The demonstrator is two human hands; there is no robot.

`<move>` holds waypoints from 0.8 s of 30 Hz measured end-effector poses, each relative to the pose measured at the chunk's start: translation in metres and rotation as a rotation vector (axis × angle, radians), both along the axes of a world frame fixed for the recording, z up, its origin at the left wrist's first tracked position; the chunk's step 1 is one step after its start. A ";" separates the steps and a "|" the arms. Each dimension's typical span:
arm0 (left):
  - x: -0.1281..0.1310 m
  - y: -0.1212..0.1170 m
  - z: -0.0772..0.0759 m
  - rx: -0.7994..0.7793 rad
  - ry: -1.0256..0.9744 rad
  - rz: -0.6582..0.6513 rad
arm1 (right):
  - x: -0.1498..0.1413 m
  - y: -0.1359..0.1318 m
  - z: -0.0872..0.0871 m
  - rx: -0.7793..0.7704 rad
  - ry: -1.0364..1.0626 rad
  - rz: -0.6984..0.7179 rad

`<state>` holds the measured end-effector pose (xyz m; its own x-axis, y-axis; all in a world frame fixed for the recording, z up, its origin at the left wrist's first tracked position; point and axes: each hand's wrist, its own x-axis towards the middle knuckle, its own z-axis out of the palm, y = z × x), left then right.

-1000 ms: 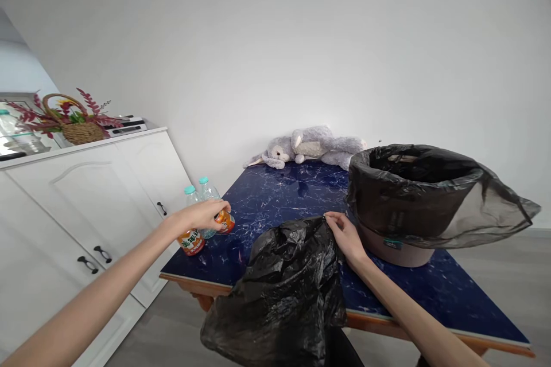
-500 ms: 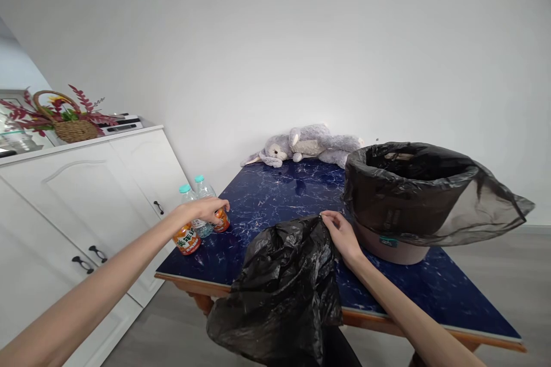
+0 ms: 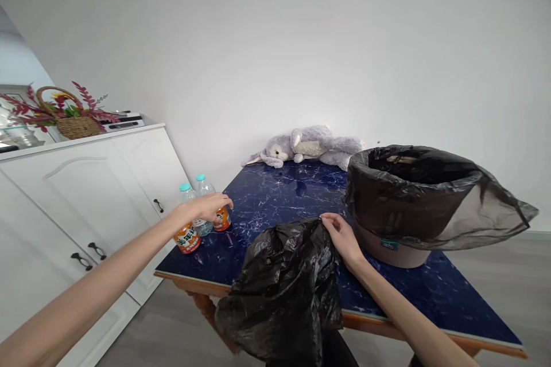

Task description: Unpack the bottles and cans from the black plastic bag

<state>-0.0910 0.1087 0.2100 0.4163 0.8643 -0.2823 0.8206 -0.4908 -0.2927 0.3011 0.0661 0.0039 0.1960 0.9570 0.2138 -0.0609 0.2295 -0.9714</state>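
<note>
"Two bare hands are shown at a blue marbled table (image 3: pixel 275 189). What does each do?"

"The right hand (image 3: pixel 343 239) pinches, thumb against fingers, the upper edge of a black bag (image 3: pixel 293 275), which drapes over the table's front edge. The left hand (image 3: pixel 209 206) arches over an orange-labelled container (image 3: pixel 222 219) near the table's left side; whether its fingers grip or merely rest there cannot be told, since the hand covers the top."

"Which step is in hand, then?"

"By judgement, steadying the bag with one hand while taking hold of the container with the other. The next move would call for fingers set well around the container and a straight lift, sparing the upright front bottle (image 3: pixel 187 238) and rear bottle (image 3: pixel 205 186) just beside it. No open mouth shows in the bag, so the pinch matters."

"And the edges and open room?"

"The front bottle stands close to the left edge, so a push that way might tip it off. Open room lies between container and bag, running back to the plush toy (image 3: pixel 313 146). Rightward, a bin (image 3: pixel 404 259) stands just beside the right hand, its loose liner (image 3: pixel 486 215) flaring outward, leaving little room on that side"
</note>
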 end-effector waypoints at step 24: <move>0.102 -0.121 -0.133 -0.170 -0.520 -0.168 | -0.006 -0.051 0.036 0.160 -0.766 0.196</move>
<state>0.0107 -0.0124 0.0771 0.6652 0.7348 -0.1327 0.7423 -0.6317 0.2235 0.2949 0.0149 0.0399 -0.2286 0.9053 0.3580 0.5556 0.4233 -0.7156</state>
